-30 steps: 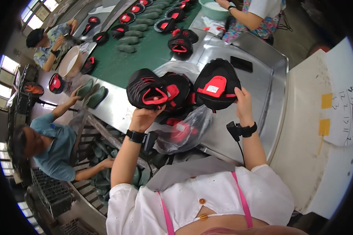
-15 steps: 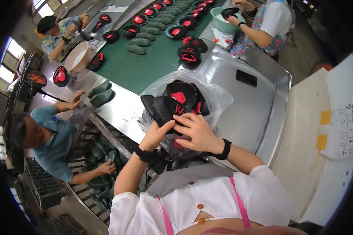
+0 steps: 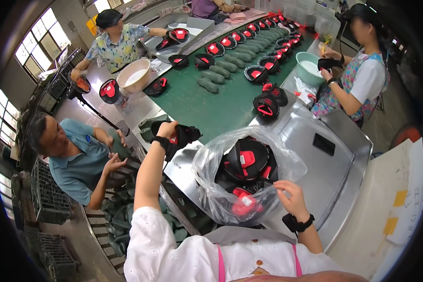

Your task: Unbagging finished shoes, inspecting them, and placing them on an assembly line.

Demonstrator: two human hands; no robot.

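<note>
The left hand [image 3: 166, 129] grips a black-and-red shoe upper [image 3: 187, 135], which extends to the right of its fingers. It looks light and fairly soft (probably not fragile), so the edge around the opening seems a good hold. Its long axis runs roughly sideways, one end pointing right, away from that hand; which end is the toe, I cannot tell. The right hand [image 3: 292, 196] bends its fingers at the clear bag [image 3: 204, 181] to its left; whether it pinches the film is unclear.
</note>
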